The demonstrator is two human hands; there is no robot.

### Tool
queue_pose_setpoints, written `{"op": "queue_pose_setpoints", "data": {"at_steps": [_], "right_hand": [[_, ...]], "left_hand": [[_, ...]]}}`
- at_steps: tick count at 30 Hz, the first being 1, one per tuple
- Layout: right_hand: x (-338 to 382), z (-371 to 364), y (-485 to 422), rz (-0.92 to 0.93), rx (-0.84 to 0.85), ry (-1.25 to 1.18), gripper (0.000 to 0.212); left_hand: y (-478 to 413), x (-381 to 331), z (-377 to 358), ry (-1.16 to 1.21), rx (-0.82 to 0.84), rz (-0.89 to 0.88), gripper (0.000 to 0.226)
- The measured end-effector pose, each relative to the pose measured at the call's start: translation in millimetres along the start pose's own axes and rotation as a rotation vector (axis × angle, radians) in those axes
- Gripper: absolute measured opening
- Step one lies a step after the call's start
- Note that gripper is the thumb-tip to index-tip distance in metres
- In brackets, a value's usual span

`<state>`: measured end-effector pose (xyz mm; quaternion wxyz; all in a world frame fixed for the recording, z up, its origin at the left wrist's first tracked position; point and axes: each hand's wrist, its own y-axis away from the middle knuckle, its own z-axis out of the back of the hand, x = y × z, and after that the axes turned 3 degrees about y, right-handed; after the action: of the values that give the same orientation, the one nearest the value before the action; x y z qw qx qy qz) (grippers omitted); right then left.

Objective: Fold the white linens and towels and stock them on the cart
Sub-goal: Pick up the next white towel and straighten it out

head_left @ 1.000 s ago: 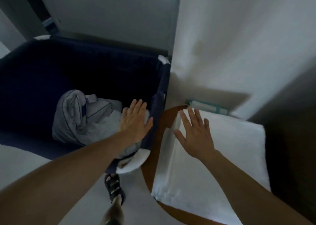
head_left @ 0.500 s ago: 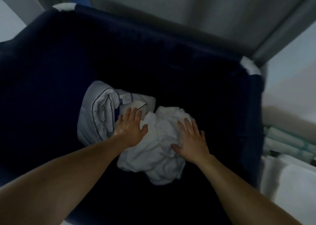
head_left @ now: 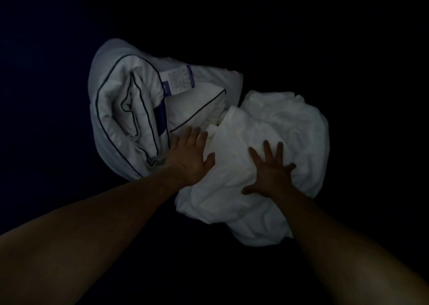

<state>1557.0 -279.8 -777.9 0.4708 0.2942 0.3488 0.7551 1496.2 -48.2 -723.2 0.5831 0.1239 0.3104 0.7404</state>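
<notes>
Both forearms reach forward and down, converging on the crumpled white linen (head_left: pixel 294 128). The right hand (head_left: pixel 269 172) lies flat on the linen's middle, fingers straight and spread, gripping nothing. The left hand (head_left: pixel 189 156) lies just as flat and unclenched at the linen's left edge, its fingertips where the linen meets a piped white bundle (head_left: pixel 125 109). Most of the linen lies beyond and to the right of the right hand, with its long axis running near to far and leaning rightward. The right hand therefore seems better placed to gather it. The bundle, which bears a label (head_left: pixel 178 79), sits left of the linen and touches it.
</notes>
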Motion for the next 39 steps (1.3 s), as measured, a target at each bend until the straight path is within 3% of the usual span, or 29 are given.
{"op": "queue_pose_setpoints", "data": {"at_steps": [2,7,11,14,17,21,25,28,30,33,36,39], "right_hand": [[5.4,-10.4,-11.6,-0.042,-0.051,0.029,0.118],[11.7,-8.4,-15.4,-0.074,-0.304,0.051,0.047],[0.1,26.1,13.3,-0.013,-0.446,-0.303,0.033],[-12.3,71.4,60.5,0.048,-0.553,-0.554,0.017],[-23.2,122.4,121.5,0.089,-0.638,-0.662,0.022],[-38.2,184.3,216.7,0.120,-0.735,-0.714,0.021],[-45.5,241.2,329.9,0.232,-0.841,-0.894,0.020],[-56.7,280.7,415.1,0.345,-0.940,-1.019,0.012],[-68.1,302.7,470.3,0.420,-1.014,-1.034,0.009],[-86.2,322.8,544.3,0.560,-1.097,-1.065,0.014],[-107.0,329.3,603.8,0.783,-1.103,-1.125,0.007],[-135.3,322.3,647.0,0.961,-1.173,-1.137,0.042]], "left_hand": [[-5.8,1.6,-9.7,0.027,0.006,-0.005,0.076],[-6.7,-8.0,-11.0,0.022,0.035,-0.005,0.072],[7.4,-22.5,13.1,0.042,0.003,-0.030,0.078],[31.2,-37.0,45.3,0.115,-0.031,-0.069,0.100],[64.7,-59.7,84.3,0.245,-0.073,-0.141,0.122],[114.3,-110.1,148.4,0.347,-0.092,-0.236,0.124],[171.4,-186.7,211.7,0.402,-0.234,-0.388,0.129],[216.6,-256.4,259.3,0.741,-0.313,-0.592,0.090],[245.6,-291.5,287.0,0.847,-0.471,-0.672,0.081],[287.4,-330.1,323.5,0.881,-0.583,-0.572,0.077],[321.2,-371.7,354.4,0.904,-0.638,-0.562,0.057],[362.4,-417.4,383.1,0.943,-0.710,-0.610,0.046]]}}
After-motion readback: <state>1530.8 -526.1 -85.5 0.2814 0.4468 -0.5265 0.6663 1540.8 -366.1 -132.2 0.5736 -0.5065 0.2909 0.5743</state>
